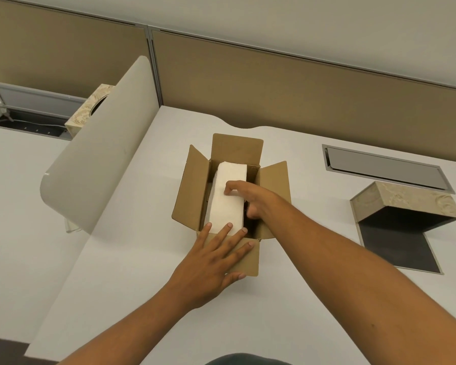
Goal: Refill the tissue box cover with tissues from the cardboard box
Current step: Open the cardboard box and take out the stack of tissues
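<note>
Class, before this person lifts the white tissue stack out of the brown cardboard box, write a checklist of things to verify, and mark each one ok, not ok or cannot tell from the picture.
1. Flaps of the brown cardboard box folded out of the way: ok.
2. Right hand gripping the white tissue stack, thumb on top, fingers down its side: ok.
3. Left hand steadying the box at the near flap: ok.
4. Beige patterned tissue box cover open, ready to fill: ok, dark interior showing.
5. White desk bare between box and cover: ok.
6. Stack loose inside the box: cannot tell.
</note>
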`<state>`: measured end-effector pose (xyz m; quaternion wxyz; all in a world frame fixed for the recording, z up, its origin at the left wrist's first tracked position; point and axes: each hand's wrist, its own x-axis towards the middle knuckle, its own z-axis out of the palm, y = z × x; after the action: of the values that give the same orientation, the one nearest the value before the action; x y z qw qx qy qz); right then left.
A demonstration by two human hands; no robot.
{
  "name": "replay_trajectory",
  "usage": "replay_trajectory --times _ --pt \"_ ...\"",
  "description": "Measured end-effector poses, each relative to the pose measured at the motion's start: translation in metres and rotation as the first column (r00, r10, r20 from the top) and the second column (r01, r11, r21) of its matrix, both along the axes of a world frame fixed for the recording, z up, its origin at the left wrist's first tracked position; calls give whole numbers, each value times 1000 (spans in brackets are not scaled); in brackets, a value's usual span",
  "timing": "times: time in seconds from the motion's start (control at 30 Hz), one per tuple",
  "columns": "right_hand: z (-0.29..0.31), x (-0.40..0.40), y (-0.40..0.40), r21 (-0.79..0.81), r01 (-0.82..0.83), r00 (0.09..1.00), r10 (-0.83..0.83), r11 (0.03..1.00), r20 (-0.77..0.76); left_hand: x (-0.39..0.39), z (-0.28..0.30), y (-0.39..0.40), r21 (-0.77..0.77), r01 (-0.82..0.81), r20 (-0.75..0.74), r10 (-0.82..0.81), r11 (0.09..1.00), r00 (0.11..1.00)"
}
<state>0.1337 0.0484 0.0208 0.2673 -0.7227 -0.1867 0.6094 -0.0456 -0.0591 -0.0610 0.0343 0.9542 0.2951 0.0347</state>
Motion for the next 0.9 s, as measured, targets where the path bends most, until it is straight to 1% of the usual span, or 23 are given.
replay_trajectory --times 0.1,0.17,0.23,0.27,0.3,0.33,0.37,0.4,0.43,0.47,0.5,0.53,0.57,0.63,0.67,0.73,0.83,0.9 --pt "2 2 -3 68 6 997 -1 998 -73 -1 3 -2 16 -22 -16 22 1000 1000" --pt "6 2 -6 108 -7 997 15 994 -73 -3 9 -6 6 -53 23 53 999 998" --pt "11 3 -8 147 7 997 5 989 -79 -5 19 -13 -48 -96 156 103 994 982" --pt "15 4 -10 171 20 996 -5 985 -87 -5 26 -17 -107 -125 262 149 986 953" --pt "20 5 -12 198 37 995 -18 979 -96 -5 34 -21 -183 -155 381 215 971 899" --pt "27 6 -16 230 59 994 -36 971 -106 -5 45 -25 -264 -182 489 294 947 821" --pt "34 9 -20 264 88 992 -59 961 -116 -4 56 -28 -349 -208 578 384 914 720" --pt "43 12 -26 303 121 988 -85 945 -127 -2 69 -31 -442 -228 640 483 868 597" --pt "51 16 -34 342 153 984 -109 927 -142 2 81 -33 -541 -234 670 582 808 462" --pt "58 21 -41 375 194 976 -138 907 -171 8 95 -34 -636 -220 664 669 740 334" --pt "64 27 -49 399 242 963 -170 884 -209 15 108 -34 -731 -178 624 751 659 215" --pt "71 32 -58 413 295 946 -204 861 -251 23 118 -32 -818 -98 558 823 567 108" --pt "78 37 -67 418 350 925 -238 838 -298 32 125 -28 -881 5 473 881 473 25" --pt "90 47 -83 402 454 870 -298 795 -393 48 137 -22 -930 215 291 954 299 -68" --pt "95 53 -90 390 494 843 -317 777 -435 56 141 -20 -926 302 213 974 227 -77" --pt "102 66 -105 374 541 806 -339 753 -485 74 152 -21 -901 411 134 990 137 -37" --pt "104 89 -124 369 578 789 -382 728 -481 102 167 -27 -881 471 74 997 50 31" --pt "100 108 -138 368 604 779 -427 707 -459 121 172 -31 -884 468 73 992 18 99"
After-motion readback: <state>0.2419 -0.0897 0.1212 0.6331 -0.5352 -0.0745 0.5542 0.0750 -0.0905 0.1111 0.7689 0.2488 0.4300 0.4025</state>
